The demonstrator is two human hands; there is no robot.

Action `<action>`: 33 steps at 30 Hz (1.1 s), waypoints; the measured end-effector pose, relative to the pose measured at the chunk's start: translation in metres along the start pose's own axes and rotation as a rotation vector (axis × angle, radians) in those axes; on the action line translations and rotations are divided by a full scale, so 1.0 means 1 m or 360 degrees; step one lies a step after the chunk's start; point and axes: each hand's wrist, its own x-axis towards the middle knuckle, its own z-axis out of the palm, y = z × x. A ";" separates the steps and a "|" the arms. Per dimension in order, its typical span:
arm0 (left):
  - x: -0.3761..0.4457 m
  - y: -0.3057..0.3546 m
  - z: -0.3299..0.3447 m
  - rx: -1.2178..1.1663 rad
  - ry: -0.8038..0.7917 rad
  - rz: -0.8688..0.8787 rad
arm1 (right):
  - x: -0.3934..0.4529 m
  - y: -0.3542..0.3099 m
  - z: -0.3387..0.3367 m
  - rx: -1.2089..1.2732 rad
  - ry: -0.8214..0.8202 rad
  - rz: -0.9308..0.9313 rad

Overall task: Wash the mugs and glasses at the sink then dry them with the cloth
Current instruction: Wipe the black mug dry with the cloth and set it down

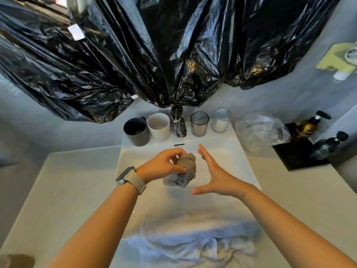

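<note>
- Risk, L side: dark grey mug (136, 131) and white mug (158, 126) are stood on the sink's (243, 161) back ledge, touching or nearly so; a knock from a reaching arm could tip one into the basin.
- Risk, R of wrapped tap (178, 123): smoked glass (199, 123) and clear glass (221, 120) are stood just beside each other; wet fingers could let one slip, in my judgement.
- Left hand (164, 165): fingers curled round a bunched grey cloth (183, 170), held above the basin.
- Right hand (214, 175): spread wide, fingers straight, nothing held; apart from cloth, just beside it.
- No vessel is in either hand; washing judged not yet begun.
- White towel (193, 240) is draped at the sink's near edge.
</note>
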 end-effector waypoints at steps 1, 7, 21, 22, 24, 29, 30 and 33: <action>0.000 0.000 0.000 -0.0073 -0.0022 0.0019 | 0.008 -0.002 0.007 0.0139 -0.0029 -0.0041; -0.009 -0.014 -0.010 -0.0630 -0.0025 -0.0014 | 0.042 -0.015 0.033 0.0663 0.0090 -0.0002; -0.016 -0.071 -0.013 -0.1180 -0.0951 -0.0465 | 0.078 -0.046 0.014 -0.1469 0.0051 -0.1102; -0.015 -0.071 -0.007 -0.1208 -0.1062 -0.0427 | 0.081 -0.049 0.014 -0.1527 0.0031 -0.1182; -0.013 -0.073 0.004 -0.1275 -0.1074 -0.0491 | 0.087 -0.049 0.013 -0.1644 0.0023 -0.1258; 0.000 -0.083 0.014 -0.0556 -0.0432 -0.0703 | 0.102 -0.030 0.030 -0.1736 -0.0175 -0.0510; 0.005 -0.086 0.015 -0.0189 -0.0296 -0.0696 | 0.105 -0.027 0.037 -0.1606 -0.0218 -0.0256; 0.015 -0.098 0.017 0.0843 -0.0103 -0.0568 | 0.114 -0.018 0.058 -0.0847 -0.0358 0.0432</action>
